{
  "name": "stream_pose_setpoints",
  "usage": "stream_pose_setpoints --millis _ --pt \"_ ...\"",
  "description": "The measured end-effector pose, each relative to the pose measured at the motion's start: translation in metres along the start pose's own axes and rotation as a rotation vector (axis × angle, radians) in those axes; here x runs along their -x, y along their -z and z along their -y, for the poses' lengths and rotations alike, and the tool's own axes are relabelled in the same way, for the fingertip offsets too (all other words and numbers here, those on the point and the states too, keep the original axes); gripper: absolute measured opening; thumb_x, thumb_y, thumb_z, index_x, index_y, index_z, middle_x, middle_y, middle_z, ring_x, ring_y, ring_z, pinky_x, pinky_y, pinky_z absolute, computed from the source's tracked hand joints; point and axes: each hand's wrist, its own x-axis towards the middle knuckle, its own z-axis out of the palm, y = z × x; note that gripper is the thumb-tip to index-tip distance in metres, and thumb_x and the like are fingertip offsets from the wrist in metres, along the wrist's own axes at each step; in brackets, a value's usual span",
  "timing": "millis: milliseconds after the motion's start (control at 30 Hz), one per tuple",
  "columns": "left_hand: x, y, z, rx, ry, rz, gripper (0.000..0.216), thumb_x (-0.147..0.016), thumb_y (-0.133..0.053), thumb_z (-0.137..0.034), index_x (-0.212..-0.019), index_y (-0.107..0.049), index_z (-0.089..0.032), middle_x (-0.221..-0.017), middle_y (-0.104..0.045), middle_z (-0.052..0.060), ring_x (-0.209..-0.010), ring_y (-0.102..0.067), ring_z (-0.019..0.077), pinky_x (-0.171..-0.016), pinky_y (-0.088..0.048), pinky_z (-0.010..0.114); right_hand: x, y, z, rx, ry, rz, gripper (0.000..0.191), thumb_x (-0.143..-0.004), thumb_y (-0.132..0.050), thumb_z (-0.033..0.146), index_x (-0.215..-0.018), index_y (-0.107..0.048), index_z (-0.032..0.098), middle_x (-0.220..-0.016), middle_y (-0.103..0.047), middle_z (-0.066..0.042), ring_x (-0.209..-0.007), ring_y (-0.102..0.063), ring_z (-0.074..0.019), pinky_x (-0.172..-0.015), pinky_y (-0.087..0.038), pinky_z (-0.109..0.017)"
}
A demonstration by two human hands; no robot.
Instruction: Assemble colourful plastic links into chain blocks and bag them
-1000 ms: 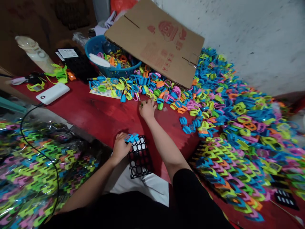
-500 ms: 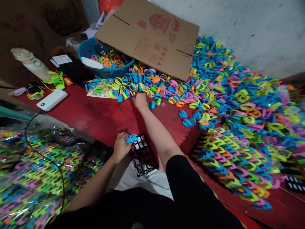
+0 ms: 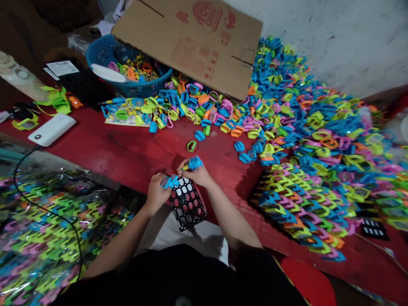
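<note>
My left hand (image 3: 157, 189) is closed on the top left corner of a black grid tray (image 3: 201, 203), its fingers beside blue toy watches (image 3: 170, 182) set along the tray's upper edge. The tray rests over my lap, tilted, and most of its openings are bare. Over its top right corner my right hand (image 3: 200, 175) pinches a blue toy watch (image 3: 195, 162) with a yellow part towards the fingertips. Just beyond, a green toy watch (image 3: 191, 146) lies alone on the red table (image 3: 134, 148).
A big heap of coloured toy watches (image 3: 306, 114) spreads along the wall. On the right stands a filled tray (image 3: 296, 208). At the back are a blue basket (image 3: 140, 87) and cardboard box (image 3: 197, 46). A white power bank (image 3: 52, 128) with a cable lies left, above bagged watches (image 3: 47, 221).
My right hand has come back from the pile to the tray with a blue toy watch. A green toy watch now lies apart in front of the pile. The view has shifted rightward.
</note>
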Motion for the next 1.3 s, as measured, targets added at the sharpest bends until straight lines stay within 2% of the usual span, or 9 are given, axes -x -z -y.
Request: stream_pose_setpoints --millis 200,500,600,700,867,933,1000,1167,1300 --pt "-0.001 0.0 0.0 -0.015 0.006 -0.002 0.027 -0.088 -0.08 -0.021 -0.072 -0.058 -0.025 -0.076 -0.068 0.004 -0.081 -0.065 0.0259 -0.082 -0.051 0.038 0.029 -0.02 -0.016 0.181 0.067 -0.059 0.027 -0.081 -0.091 0.042 -0.087 -0.073 0.023 -0.089 -0.081 -0.004 -0.082 -0.076 -0.0228 -0.079 -0.063 -0.036" --pt "0.004 -0.003 0.005 0.017 -0.032 -0.026 0.02 -0.092 -0.077 -0.02 -0.078 -0.062 -0.025 -0.08 -0.072 0.004 -0.083 -0.068 0.0263 -0.087 -0.053 0.039 0.016 -0.002 0.013 0.486 0.23 0.234 0.004 -0.086 -0.078 0.021 -0.089 -0.08 0.02 -0.093 -0.084 -0.006 -0.088 -0.077 -0.0217 -0.085 -0.057 -0.03" --pt "0.006 0.0 0.005 0.038 -0.034 0.018 0.012 -0.088 -0.08 -0.019 -0.09 -0.07 -0.024 -0.092 -0.079 0.006 -0.092 -0.072 0.0279 -0.093 -0.056 0.04 0.007 0.001 0.023 0.572 0.202 0.365 0.008 -0.081 -0.076 0.013 -0.085 -0.078 0.02 -0.086 -0.082 -0.003 -0.081 -0.073 -0.0193 -0.08 -0.054 -0.027" --pt "0.008 0.003 0.004 0.065 -0.001 0.069 0.025 -0.082 -0.081 -0.014 -0.104 -0.076 -0.024 -0.105 -0.084 0.006 -0.104 -0.075 0.0295 -0.101 -0.058 0.041 0.001 -0.004 0.027 0.628 0.147 0.442 0.015 -0.076 -0.074 0.007 -0.078 -0.075 0.021 -0.077 -0.077 -0.001 -0.076 -0.068 -0.018 -0.076 -0.051 -0.026" --pt "0.009 0.004 0.003 0.127 0.063 0.084 0.044 -0.083 -0.075 -0.01 -0.123 -0.08 -0.025 -0.123 -0.087 0.008 -0.118 -0.078 0.0304 -0.111 -0.061 0.044 0.023 -0.018 0.012 0.552 0.089 0.189 0.013 -0.076 -0.075 0.01 -0.077 -0.073 0.023 -0.083 -0.077 -0.003 -0.079 -0.07 -0.0209 -0.079 -0.056 -0.03" --pt "0.009 0.004 0.003 0.164 0.074 0.102 0.045 -0.085 -0.073 -0.01 -0.127 -0.081 -0.026 -0.128 -0.087 0.008 -0.122 -0.079 0.0299 -0.113 -0.062 0.045 0.035 -0.014 0.004 0.45 0.074 0.146 0.016 -0.078 -0.076 0.014 -0.091 -0.08 0.023 -0.095 -0.083 -0.006 -0.087 -0.075 -0.0233 -0.085 -0.06 -0.034" --pt "0.01 0.007 0.004 0.208 0.1 0.102 0.043 -0.089 -0.071 -0.011 -0.126 -0.083 -0.026 -0.129 -0.087 0.008 -0.122 -0.08 0.0291 -0.11 -0.064 0.043 0.038 -0.003 0.001 0.341 0.041 0.174 0.036 -0.081 -0.077 0.021 -0.116 -0.085 0.023 -0.112 -0.086 -0.009 -0.097 -0.079 -0.0258 -0.091 -0.064 -0.038" --pt "0.01 0.029 0.016 0.272 0.123 0.077 0.036 -0.088 -0.078 -0.017 -0.122 -0.086 -0.025 -0.12 -0.089 0.009 -0.112 -0.083 0.0288 -0.105 -0.064 0.042 -0.022 0.015 0.027 0.478 0.064 -0.045 0.05 -0.093 -0.069 0.03 -0.141 -0.081 0.022 -0.135 -0.084 -0.016 -0.119 -0.081 -0.0308 -0.104 -0.066 -0.049" --pt "0.01 0.044 0.027 0.27 -0.034 0.172 0.016 -0.088 -0.083 -0.026 -0.104 -0.085 -0.024 -0.102 -0.087 0.007 -0.096 -0.081 0.0261 -0.098 -0.06 0.041 -0.121 -0.024 0.061 0.885 0.292 -0.053 0.058 -0.104 -0.067 0.033 -0.161 -0.07 0.025 -0.173 -0.06 -0.016 -0.162 -0.055 -0.0339 -0.135 -0.046 -0.057"
